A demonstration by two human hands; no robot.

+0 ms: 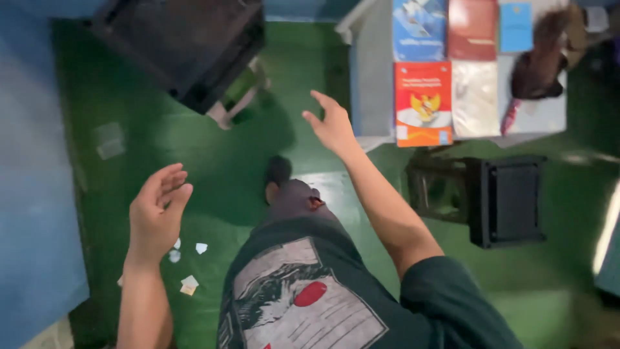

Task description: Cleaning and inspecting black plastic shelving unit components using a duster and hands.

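My left hand [157,210] hangs in the air over the green floor [213,161] at the lower left, fingers apart and curled, holding nothing. My right hand [331,125] is stretched forward near the middle, fingers spread, empty, close to the near edge of a grey table [371,77]. On that table lie several books, the closest a red and orange one [423,103]. My dark shirt with a printed picture [303,297] and one foot [279,171] show below.
A black stool [507,200] stands right of my right arm. Another dark stool or chair [187,45] sits at the top left. Small paper scraps [190,283] lie on the floor near my left arm. A blue wall [32,194] runs along the left. A dark object [539,58] rests on the table.
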